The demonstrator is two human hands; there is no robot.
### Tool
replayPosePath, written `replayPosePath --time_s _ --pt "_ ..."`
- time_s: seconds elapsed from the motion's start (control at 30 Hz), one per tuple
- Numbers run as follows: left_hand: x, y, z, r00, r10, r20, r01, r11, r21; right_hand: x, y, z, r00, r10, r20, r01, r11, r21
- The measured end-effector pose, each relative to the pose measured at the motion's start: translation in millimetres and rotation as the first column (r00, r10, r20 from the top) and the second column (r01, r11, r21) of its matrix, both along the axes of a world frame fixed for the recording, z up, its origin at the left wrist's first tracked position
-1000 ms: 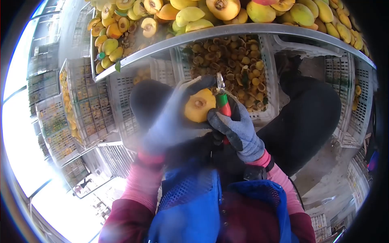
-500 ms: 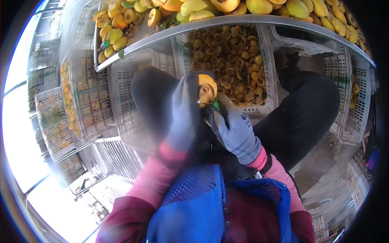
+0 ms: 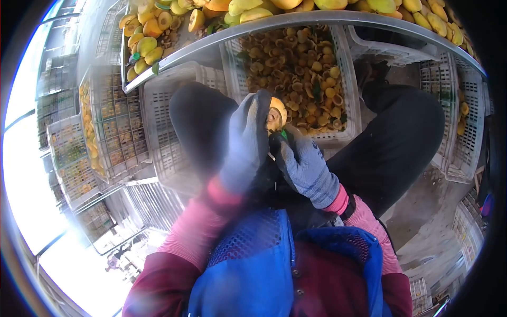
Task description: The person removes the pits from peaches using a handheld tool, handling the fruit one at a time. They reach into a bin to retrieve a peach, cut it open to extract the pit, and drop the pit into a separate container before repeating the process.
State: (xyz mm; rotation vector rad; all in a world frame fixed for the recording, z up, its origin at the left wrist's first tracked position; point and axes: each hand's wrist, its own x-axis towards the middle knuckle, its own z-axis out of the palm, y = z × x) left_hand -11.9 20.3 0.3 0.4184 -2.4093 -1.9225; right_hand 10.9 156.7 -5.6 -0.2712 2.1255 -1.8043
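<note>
My left hand (image 3: 245, 134), in a grey-blue glove with dark fingers, is wrapped round a halved yellow fruit (image 3: 276, 114), whose hollow cut face points right. Against the fruit's lower edge, my right hand (image 3: 306, 166), gloved the same way, is closed round a tool with a green part (image 3: 284, 134) on its handle. The tool's metal end is hard to make out against the cut face. Both hands are close together above my lap, just in front of a crate (image 3: 355, 100) of small brownish-yellow fruit pieces (image 3: 296, 74).
A metal-edged table (image 3: 296, 19) heaped with yellow-green fruit (image 3: 253, 13) spans the top. An open pale crate (image 3: 158, 121) stands left of my knee. Stacked crates (image 3: 119, 119) with fruit are farther left. More crates (image 3: 441, 105) stand at the right.
My left hand has turned the fruit so its cut face points right, and the hands have come closer together. The tool's head, raised clear of the fruit earlier, is now against it.
</note>
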Motion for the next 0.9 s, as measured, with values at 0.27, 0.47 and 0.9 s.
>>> replayPosePath --time_s 0.27,0.47,0.9 --pt "13 -7 -17 0.962 -0.224 -0.154 0.097 0.813 -0.574 6 1 -21 0.942 0.109 0.318 0.007 0.939 -0.344" --pt "12 -5 -1 0.875 -0.431 -0.219 0.083 0.58 -0.81 12 -1 -34 0.974 0.103 0.204 -0.001 0.893 -0.449" --pt "-7 5 11 0.992 -0.042 0.121 0.011 0.97 0.242 -6 7 12 0.493 0.385 0.78 0.312 0.759 -0.572"
